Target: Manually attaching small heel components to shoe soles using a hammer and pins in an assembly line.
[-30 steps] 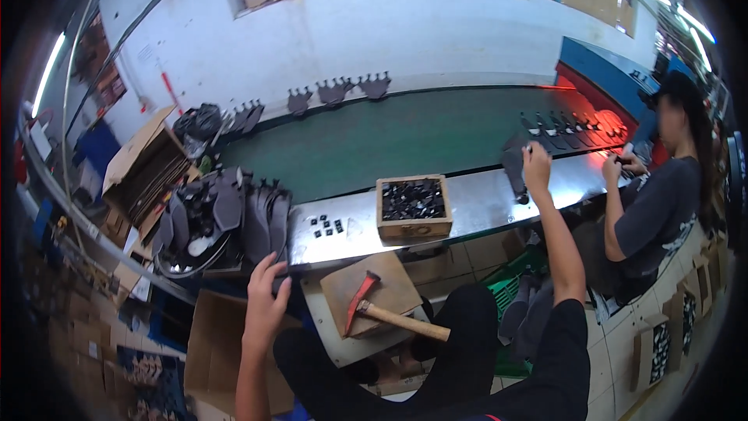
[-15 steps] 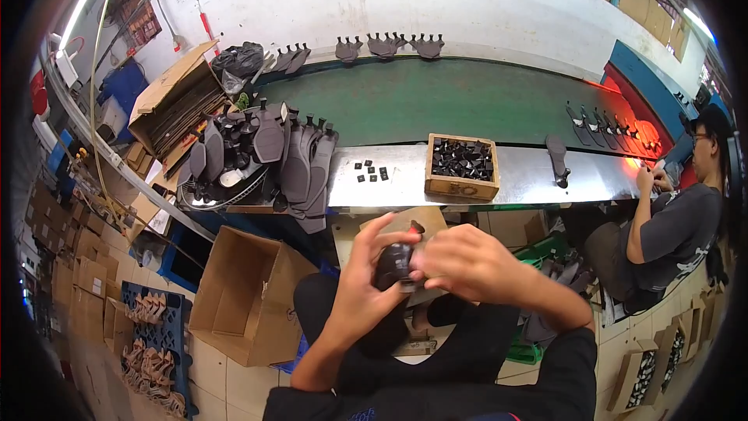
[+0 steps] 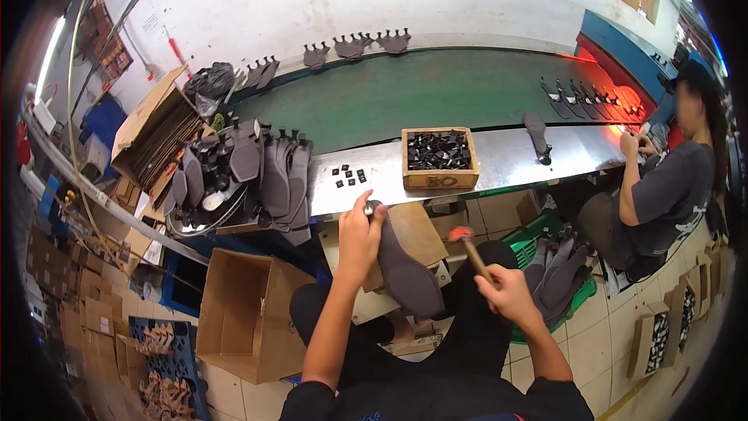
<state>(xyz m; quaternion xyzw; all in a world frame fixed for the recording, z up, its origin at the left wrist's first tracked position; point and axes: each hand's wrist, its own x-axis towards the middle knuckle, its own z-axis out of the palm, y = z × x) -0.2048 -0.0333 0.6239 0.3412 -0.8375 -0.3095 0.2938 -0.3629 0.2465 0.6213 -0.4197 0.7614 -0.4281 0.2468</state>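
Note:
My left hand (image 3: 357, 243) is closed around the heel end of a dark grey shoe sole (image 3: 407, 277), whose broad toe part points down toward my lap. Below the sole is a light wooden board (image 3: 421, 226) on a pale stand. In my right hand (image 3: 508, 294) is a hammer (image 3: 474, 256), gripped by its wooden handle with the reddish head up, apart from the sole. Ahead, several small black square pieces (image 3: 350, 177) lie on the metal ledge (image 3: 499, 157). A wooden box (image 3: 440, 179) beside them holds many similar black pieces.
Heeled soles pile up (image 3: 276, 179) on the left, and one sole (image 3: 537, 138) lies on the ledge. More soles line the green conveyor (image 3: 436, 82). A cardboard box (image 3: 234, 304) stands left of my knee, a green basket of soles (image 3: 580, 296) at right. A co-worker (image 3: 670, 195) sits far right.
My hands were together over a dark item; now they are apart. The right hand has moved right with the hammer, and the left holds the sole stretched out. The whole view has shifted.

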